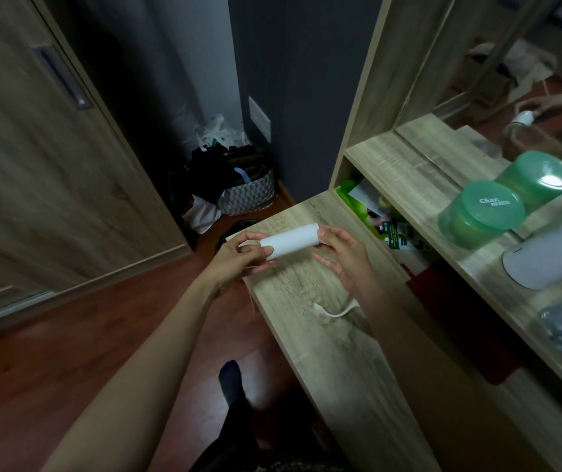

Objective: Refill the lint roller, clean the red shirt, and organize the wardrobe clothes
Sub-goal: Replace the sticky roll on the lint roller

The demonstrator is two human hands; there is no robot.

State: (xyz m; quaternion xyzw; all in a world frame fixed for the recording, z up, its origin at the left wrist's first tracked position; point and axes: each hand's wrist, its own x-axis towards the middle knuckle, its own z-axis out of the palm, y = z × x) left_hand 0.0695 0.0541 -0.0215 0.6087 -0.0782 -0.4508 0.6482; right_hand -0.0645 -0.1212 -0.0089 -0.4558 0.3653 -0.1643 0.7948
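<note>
Evidently the white refill roll (pixel 290 240) looked light, stiff, tacky-faced; your left hand (pixel 238 258) pinched its left end, your right hand (pixel 342 257) gripped the right end.

Dim indoor scene, dark corner behind bags (pixel 228 185). Glare spot in mirror (pixel 511 80), soft sheen on floor (pixel 68 335). Motion blur throughout; wide-angle bending at edges.

View: one head camera, wide-angle.
Facing: forward and down onto the desk (pixel 307 294).
Nearness: close; roll (pixel 290 240) near, mid-frame.
Edges: floor (pixel 68 335) left, shelf (pixel 419 185) right, wall (pixel 300 97) far.
</note>
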